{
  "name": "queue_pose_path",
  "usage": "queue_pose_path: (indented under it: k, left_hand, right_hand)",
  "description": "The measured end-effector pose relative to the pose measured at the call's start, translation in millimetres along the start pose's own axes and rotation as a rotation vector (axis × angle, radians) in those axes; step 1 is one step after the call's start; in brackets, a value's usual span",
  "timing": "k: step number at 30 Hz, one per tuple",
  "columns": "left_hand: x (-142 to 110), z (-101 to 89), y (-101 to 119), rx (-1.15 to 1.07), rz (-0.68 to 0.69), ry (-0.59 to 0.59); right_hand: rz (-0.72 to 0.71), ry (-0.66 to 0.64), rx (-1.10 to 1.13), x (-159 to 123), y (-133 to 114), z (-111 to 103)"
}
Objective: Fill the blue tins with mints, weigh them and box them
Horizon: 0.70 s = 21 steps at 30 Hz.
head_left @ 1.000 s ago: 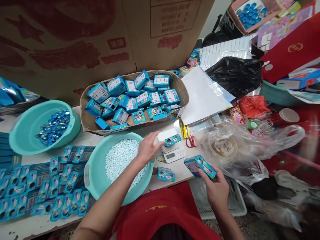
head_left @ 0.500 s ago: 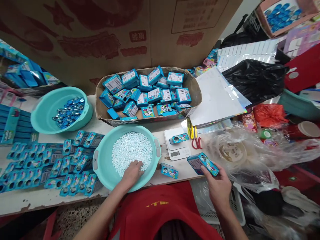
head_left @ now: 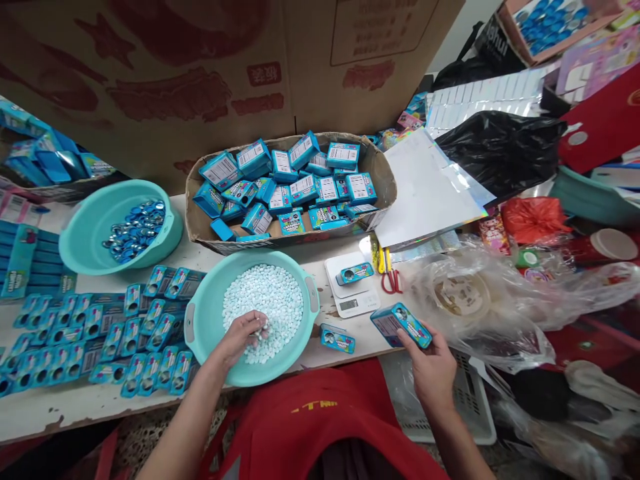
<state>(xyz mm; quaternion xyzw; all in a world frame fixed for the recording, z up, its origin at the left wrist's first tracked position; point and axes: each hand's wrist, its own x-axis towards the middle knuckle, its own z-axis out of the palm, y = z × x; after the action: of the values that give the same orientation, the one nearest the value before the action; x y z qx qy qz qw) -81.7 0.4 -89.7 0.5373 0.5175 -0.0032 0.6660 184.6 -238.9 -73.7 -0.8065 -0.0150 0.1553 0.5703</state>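
My left hand (head_left: 245,337) is over the turquoise basin (head_left: 204,347), its fingers curled around a few small white candies. A heap of the same white candies (head_left: 273,293) fills the basin's middle. With my right hand (head_left: 433,363) I hold a blue candy box (head_left: 403,325) tilted above the table's front edge, a round hole showing on its top side. Another blue box (head_left: 337,339) lies between the basin and my right hand. On the white kitchen scale (head_left: 353,303) rests one more blue box (head_left: 355,273).
A cardboard tray (head_left: 387,180) heaped with blue boxes stands behind the basin. To the left are a second turquoise basin (head_left: 70,243) with blue-and-silver caps and rows of boxes (head_left: 130,340). Red-handled scissors (head_left: 391,281) and clear plastic bags (head_left: 500,300) are on the right.
My left hand has lifted from the candy heap and shifted left, now with candies in its fingers. My right hand still holds the box in nearly the same place.
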Motion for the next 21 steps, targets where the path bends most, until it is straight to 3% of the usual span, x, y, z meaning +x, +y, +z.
queue_pose_path:
  k: [4,6,8,11,12,14,15,17,19,21]
  left_hand:
    - [-1.5,2.0,20.6,0.647,0.194,0.232]
    - [1.8,22.0,40.1,0.807,0.337,0.329]
    - [12.6,57.1,64.6,0.812,0.493,0.346]
    - [42.3,121.6,103.2,0.888,0.780,0.223]
    - [53.2,140.1,114.7,0.947,0.817,0.145]
    - [70.5,163.7,132.8,1.005,0.730,0.038]
    - [75.1,166.7,139.0,0.985,0.677,0.030]
    - [72.8,154.1,145.3,0.835,0.617,0.106]
    - [52.8,120.5,144.4,0.591,0.629,0.245]
    - [16.6,74.3,137.0,0.353,0.647,0.405]
  right_hand:
    - [0.002,-0.031,0.000,-0.3,2.4,-1.6]
    - [0.003,-0.044,0.005,0.8,2.5,0.1]
    - [-0.010,-0.059,0.003,3.9,3.3,4.8]
    - [-0.075,-0.100,-0.030,13.9,8.4,17.4]
    - [-0.100,-0.120,-0.040,18.7,11.0,22.6]
    - [-0.142,-0.155,-0.045,29.8,16.3,33.9]
    - [-0.159,-0.167,-0.045,35.7,18.5,39.9]
    - [-0.212,-0.160,-0.049,47.2,21.0,53.3]
    - [-0.297,-0.139,-0.062,57.1,21.3,68.8]
    - [-0.381,-0.152,-0.077,64.2,19.9,85.2]
